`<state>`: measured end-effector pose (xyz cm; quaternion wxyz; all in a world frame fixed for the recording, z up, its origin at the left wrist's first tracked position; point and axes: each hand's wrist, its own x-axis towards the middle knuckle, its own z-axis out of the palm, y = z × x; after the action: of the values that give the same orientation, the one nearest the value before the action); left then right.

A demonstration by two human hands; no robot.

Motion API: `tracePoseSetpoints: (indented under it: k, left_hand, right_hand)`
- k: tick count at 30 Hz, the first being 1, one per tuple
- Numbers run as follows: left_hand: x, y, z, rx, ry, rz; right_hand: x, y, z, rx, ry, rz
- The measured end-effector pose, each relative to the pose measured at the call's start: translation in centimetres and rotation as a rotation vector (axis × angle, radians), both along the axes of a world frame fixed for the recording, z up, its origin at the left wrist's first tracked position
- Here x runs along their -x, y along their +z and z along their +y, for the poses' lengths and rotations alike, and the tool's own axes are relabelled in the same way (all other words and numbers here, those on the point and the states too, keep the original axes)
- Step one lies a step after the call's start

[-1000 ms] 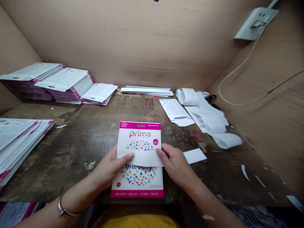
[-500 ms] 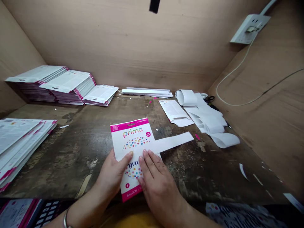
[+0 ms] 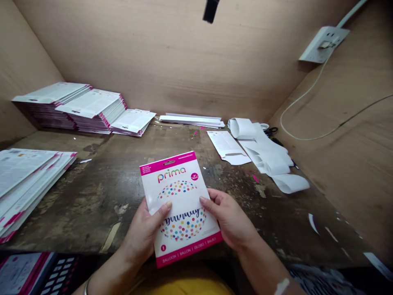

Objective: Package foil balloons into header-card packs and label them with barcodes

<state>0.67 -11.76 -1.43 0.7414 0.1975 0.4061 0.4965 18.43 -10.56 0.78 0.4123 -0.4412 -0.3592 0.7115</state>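
so the left hand (image 3: 144,225) has the left edge of a balloon packet (image 3: 182,233) gripped, thumb flat on the front, and the right hand (image 3: 231,219) is closed on the opposite edge the same way. fingers behind it are mostly hidden. the packet sits right between the two hands, front side up, its top leaning a bit to the left. you can read "prima" up top and "birthday" lower down, with a plain white band (image 3: 181,205) across the middle between two patches of dots. can't tell if it touches the desk (image 3: 101,176).

just beyond the right hand there's a pink scrap (image 3: 256,178), then farther out a white envelope (image 3: 229,144) lying with its flap end toward the hand. right beside that, a long white paper strip (image 3: 279,164) lies in loose loops, with scissors (image 3: 272,132) partly behind it.

straight out past both hands, some flat white strips (image 3: 192,120) lie by the back wall. off to the left of the left hand is a fanned stack of packets (image 3: 33,184), and beyond that, taller piles (image 3: 89,102).
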Motion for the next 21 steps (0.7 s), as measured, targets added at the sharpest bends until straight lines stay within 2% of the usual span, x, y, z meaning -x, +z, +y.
tracePoseSetpoints:
  k: [2,5,10,14,17,19,21]
  left_hand:
    - [0.0,-0.2,-0.1,0.014,-0.029,-0.030]
    - [-0.2,-0.2,-0.3,-0.010,-0.037,-0.062]
    - [0.8,0.3,0.0,-0.068,-0.042,-0.085]
    - [2.6,0.4,0.6,0.067,-0.121,-0.177]
    - [2.9,0.0,0.8,0.132,-0.196,-0.212]
    - [2.5,-0.5,0.9,0.129,-0.109,-0.137]
    - [2.0,-1.0,1.0,0.157,0.061,0.030]
  right_hand:
    - [-0.3,0.3,0.4,0.140,0.099,0.159]
    - [-0.5,0.3,0.5,0.186,0.134,0.221]
    - [-0.6,0.4,0.6,0.157,0.056,0.212]
    - [-1.2,0.3,0.7,0.149,-0.063,0.236]
    - [-1.4,-0.4,0.6,0.208,-0.035,0.269]
    - [-1.3,-1.1,0.5,0.259,-0.028,0.269]
    - [-1.1,-1.7,0.5,0.309,-0.058,0.248]
